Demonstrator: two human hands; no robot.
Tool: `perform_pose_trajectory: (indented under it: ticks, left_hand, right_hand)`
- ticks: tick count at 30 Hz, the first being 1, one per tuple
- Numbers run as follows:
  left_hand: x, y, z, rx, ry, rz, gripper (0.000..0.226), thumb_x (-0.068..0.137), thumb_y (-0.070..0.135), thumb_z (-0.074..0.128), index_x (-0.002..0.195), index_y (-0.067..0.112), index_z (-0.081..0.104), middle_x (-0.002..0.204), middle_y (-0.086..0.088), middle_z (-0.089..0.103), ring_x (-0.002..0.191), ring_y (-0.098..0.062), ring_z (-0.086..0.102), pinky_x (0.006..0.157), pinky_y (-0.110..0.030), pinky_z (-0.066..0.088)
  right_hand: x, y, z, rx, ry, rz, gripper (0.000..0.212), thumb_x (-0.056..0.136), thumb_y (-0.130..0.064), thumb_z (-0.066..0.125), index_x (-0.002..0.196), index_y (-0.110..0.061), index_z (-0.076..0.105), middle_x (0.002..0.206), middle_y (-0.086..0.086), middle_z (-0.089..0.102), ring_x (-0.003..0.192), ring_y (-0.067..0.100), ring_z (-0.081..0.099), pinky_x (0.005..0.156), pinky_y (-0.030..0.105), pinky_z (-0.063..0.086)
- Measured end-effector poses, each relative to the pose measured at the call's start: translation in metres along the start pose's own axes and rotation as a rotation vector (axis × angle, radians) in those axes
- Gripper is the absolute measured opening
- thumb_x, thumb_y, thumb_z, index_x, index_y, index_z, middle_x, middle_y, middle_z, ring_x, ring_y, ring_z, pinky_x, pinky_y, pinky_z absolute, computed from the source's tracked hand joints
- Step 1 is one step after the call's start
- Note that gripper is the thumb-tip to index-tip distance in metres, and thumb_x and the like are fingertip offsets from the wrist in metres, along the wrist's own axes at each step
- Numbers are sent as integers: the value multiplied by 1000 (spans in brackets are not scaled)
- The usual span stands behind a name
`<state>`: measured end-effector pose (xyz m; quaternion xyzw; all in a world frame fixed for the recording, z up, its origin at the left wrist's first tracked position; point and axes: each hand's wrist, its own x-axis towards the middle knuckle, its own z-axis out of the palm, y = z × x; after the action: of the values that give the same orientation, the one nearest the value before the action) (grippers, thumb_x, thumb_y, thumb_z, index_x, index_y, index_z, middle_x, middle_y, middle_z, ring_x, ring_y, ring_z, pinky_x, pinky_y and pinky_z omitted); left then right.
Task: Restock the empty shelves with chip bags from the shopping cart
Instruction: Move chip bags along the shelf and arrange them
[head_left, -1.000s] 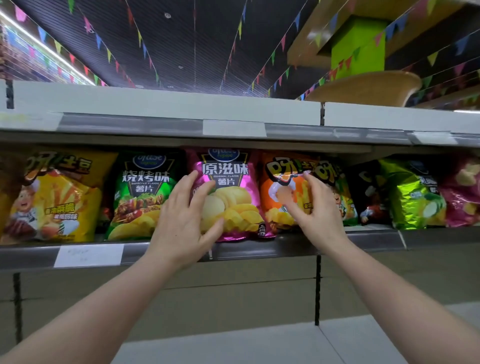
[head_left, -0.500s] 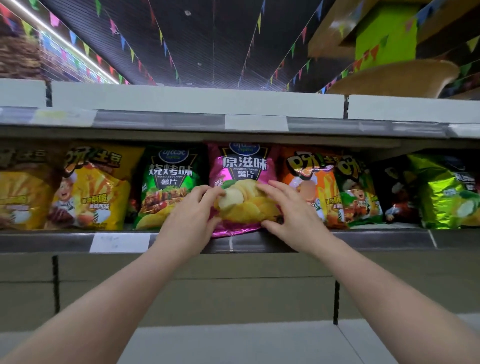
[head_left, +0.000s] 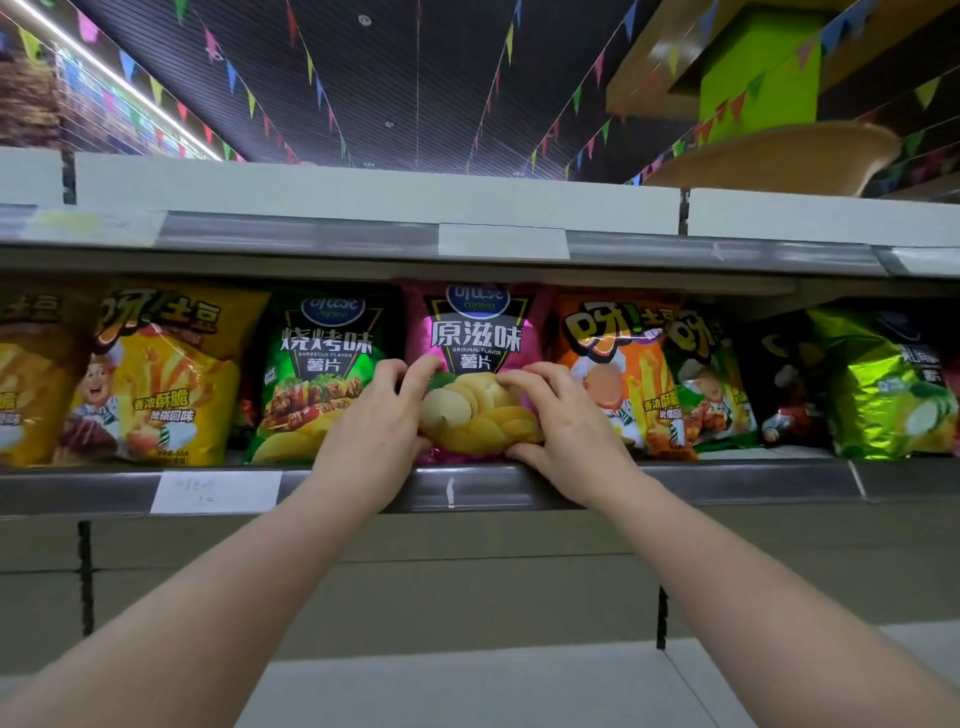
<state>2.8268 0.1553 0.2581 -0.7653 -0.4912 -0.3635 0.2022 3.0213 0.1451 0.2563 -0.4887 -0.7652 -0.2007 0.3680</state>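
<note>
- Shelf (head_left: 701, 480) runs across behind both hands, its metal lip just under the wrists.
- Pink chip bag (head_left: 475, 332) stands upright on it, between the two hands.
- Green bag (head_left: 317, 374) sits just beyond the left hand, orange bag (head_left: 613, 364) just beyond the right.
- Left hand (head_left: 371, 441) grips the pink bag's left edge, fingers curled.
- Right hand (head_left: 569, 431) grips its right edge likewise.
</note>
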Motion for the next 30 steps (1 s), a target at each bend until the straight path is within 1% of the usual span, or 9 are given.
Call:
perform_pose_trajectory:
  ticks: [4, 8, 10, 13, 16, 18, 20, 27, 30]
  left_hand:
    - [-4, -9, -10, -21, -83, 59, 80, 85, 31, 66, 146, 30, 16, 132, -5, 32, 104, -26, 53, 79, -32, 46]
    - [-8, -10, -14, -70, -45, 85, 72, 80, 38, 61, 144, 27, 29, 130, -5, 39, 112, -24, 47, 85, -32, 43]
    - [-9, -6, -14, -56, 10, 84, 71, 75, 51, 49, 138, 21, 39, 128, -8, 42, 113, -27, 46, 89, -36, 42]
    - [-5, -1, -15, -7, 129, 123, 74, 73, 57, 35, 132, 15, 49, 132, -13, 47, 116, -33, 47, 93, -43, 41]
    - [9, 10, -20, 23, 128, 164, 81, 75, 61, 24, 143, 19, 39, 152, -16, 28, 140, -33, 27, 110, -47, 26]
    - [22, 17, -23, 47, 60, 161, 86, 76, 66, 16, 151, 23, 20, 159, -12, 8, 147, -28, 7, 116, -41, 12]
    - [36, 21, -24, 78, -34, 127, 78, 87, 66, 21, 152, 25, 7, 160, -12, 0, 147, -25, 2, 117, -37, 9]
    - [44, 15, -6, 113, -102, 112, 94, 70, 64, -5, 152, 19, -1, 153, -17, 17, 140, -31, 17, 114, -38, 14]
    - [48, 15, 2, 119, -68, 110, 99, 66, 62, -10, 152, 16, 3, 146, -19, 28, 133, -33, 27, 110, -39, 20]
  right_hand:
    - [-3, 3, -13, 36, -93, -29, 67, 82, -32, 69, 141, -30, 36, 137, -1, 36, 125, 15, 38, 91, 20, 32]
    - [-3, -5, -25, 113, -73, 6, 50, 87, -36, 61, 134, -31, 45, 128, -7, 41, 109, 7, 42, 81, 20, 32]
    - [-4, -8, -25, 153, -29, 35, 44, 88, -36, 60, 130, -28, 49, 125, -7, 43, 104, 4, 41, 82, 20, 33]
    - [-3, -10, -23, 149, 70, 71, 49, 88, -33, 62, 133, -21, 48, 131, -2, 44, 118, 12, 42, 92, 22, 35]
    - [5, -16, -24, 130, 146, 76, 61, 88, -29, 60, 143, -21, 35, 148, 3, 29, 137, 16, 27, 109, 29, 25]
    - [14, -21, -26, 128, 98, 103, 68, 89, -28, 57, 148, -27, 23, 157, 2, 14, 143, 16, 15, 112, 28, 19]
    - [23, -23, -28, 125, 15, 139, 69, 90, -29, 53, 149, -30, 17, 159, 2, 8, 145, 18, 12, 112, 30, 18]
    - [37, -20, -23, 169, -40, 182, 67, 90, -33, 50, 149, -31, 18, 153, 3, 24, 140, 22, 26, 108, 38, 29]
    - [44, -18, -23, 174, -49, 196, 66, 90, -31, 52, 148, -27, 21, 149, 3, 30, 137, 22, 30, 103, 32, 31]
